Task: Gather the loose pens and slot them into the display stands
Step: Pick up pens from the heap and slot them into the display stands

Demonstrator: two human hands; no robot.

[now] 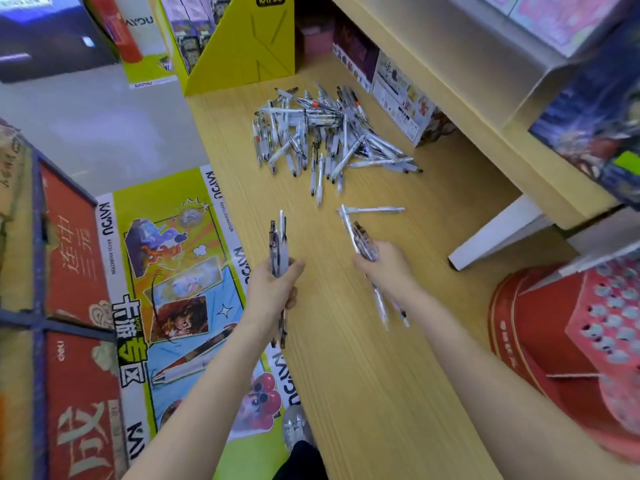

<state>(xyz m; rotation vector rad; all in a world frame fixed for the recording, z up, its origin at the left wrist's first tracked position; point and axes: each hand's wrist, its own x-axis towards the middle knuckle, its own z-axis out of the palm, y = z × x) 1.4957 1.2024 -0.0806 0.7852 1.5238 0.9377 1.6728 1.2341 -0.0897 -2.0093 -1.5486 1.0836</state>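
Both hands grip small pen bunches: left hand [273, 289], right hand [384, 265]. Loose grips might drop pens off the worktop [363, 375] edge, near the pile [329, 133].

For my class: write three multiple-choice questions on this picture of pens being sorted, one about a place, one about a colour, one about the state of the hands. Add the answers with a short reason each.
1. Where does the pile of loose pens lie?
A. On the wooden surface, beyond both hands
B. Inside the red display stand
C. On the grey floor

2. What colour is the holed display stand at the person's right?
A. Yellow
B. Red
C. Blue

3. What are the hands doing?
A. Both rest open on the wood
B. Only the left hand holds pens
C. Each grips a bundle of pens

Answers:
1 A: the heap sits on the wood, farther from the camera than the hands.
2 B: its body and its holed top are red.
3 C: the left hand and the right hand each have fingers curled round several pens.
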